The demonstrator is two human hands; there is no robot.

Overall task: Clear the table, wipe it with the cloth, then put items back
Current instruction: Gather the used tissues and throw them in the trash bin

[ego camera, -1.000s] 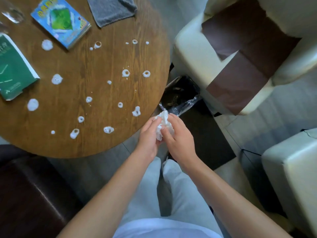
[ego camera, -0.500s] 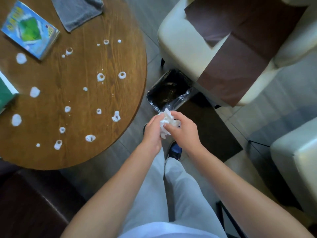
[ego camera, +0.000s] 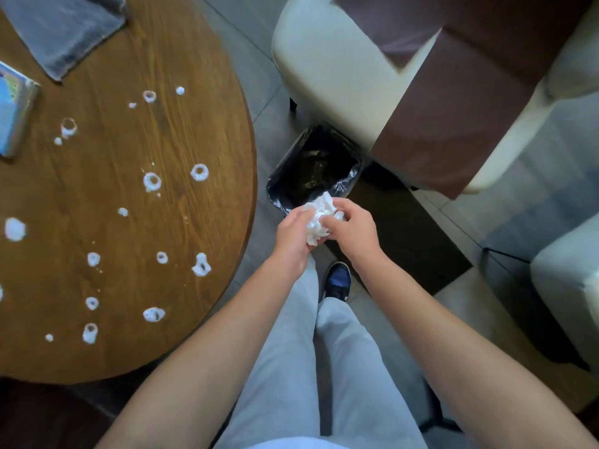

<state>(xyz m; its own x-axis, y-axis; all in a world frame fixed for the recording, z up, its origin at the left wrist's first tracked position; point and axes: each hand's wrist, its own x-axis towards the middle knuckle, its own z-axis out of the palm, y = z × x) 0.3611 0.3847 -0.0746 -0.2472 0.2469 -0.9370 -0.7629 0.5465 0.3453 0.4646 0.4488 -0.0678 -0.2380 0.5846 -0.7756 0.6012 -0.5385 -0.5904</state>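
Beside the round wooden counter [ego camera: 181,43], over the near rim of a black-lined bin [ego camera: 317,163] on the floor, both hands hold one crumpled white tissue [ego camera: 319,218]. Left hand [ego camera: 291,234]: fingers curled against the wad's left side. Right hand [ego camera: 351,228]: fingers closed over its top and right side. Wad is pinched between the two hands, off the counter.

Counter state:
- Grey cloth [ego camera: 64,27] lies flat at the far edge, untouched by either hand.
- Blue booklet [ego camera: 14,115] sits at the left edge, partly out of view.
- White droplets and rings [ego camera: 152,181] are scattered across most of the visible wood.

Judgement on progress: early. Clearing is partly done at best, since the booklet is on the counter and the tissue is not yet in the bin. Wiping appears not begun, as the spots look intact and undisturbed. Returning items is entirely ahead.

Remaining, in order: drop the wad, remove the booklet, take the cloth, wipe all spots, replace items.
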